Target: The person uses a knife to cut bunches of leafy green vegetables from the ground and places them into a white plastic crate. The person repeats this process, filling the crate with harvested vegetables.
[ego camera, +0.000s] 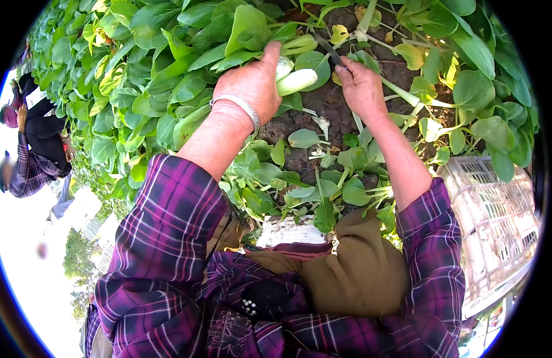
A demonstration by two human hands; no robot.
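Observation:
My left hand (pixel 251 87), with a silver bangle at the wrist, grips leafy green bok choy (pixel 300 82); pale, thick stem bases stick out past its thumb side. Just above these, another light green stem base (pixel 302 44) lies close to the blade of a small knife (pixel 327 48). The knife's handle is mostly hidden inside my right hand (pixel 362 89), which is closed around it. Its blade points up and left, over the soil. Whether the blade touches the stem base I cannot tell.
Dense bok choy (pixel 146 80) grows on the left, more plants (pixel 473 94) on the right. Cut leaves (pixel 303 138) litter the brown soil (pixel 298 123). A white slatted plastic crate (pixel 486 232) stands at the right. Two people (pixel 39 147) are at the far left.

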